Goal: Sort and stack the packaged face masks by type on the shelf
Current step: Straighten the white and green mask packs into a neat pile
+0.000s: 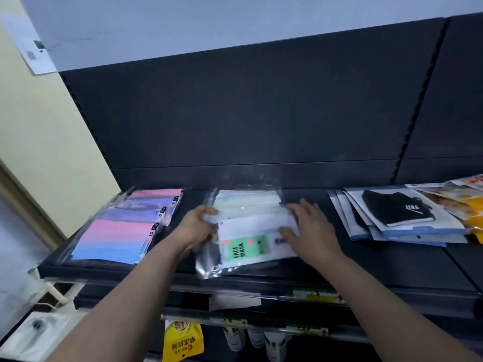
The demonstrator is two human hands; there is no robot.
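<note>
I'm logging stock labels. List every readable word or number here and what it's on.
"FACE MASK": green label on the middle pack.
"10": edge strip of the pink-blue pack.
"IIKE", roughly: black mask pack.
Too blurred to read: yellow pouch characters, shelf price tags.

Likely a shop: dark display shelving [313,259] with price-tag rails [316,295].

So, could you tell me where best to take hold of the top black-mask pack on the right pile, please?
Probably by its near edge, the blue strip, coming from the front. The black-mask pack lies flat atop a fanned pile, so only an edge offers purchase: thumb on top, fingers slid beneath. The right hand, flat on the middle pack, is nearer.
</note>
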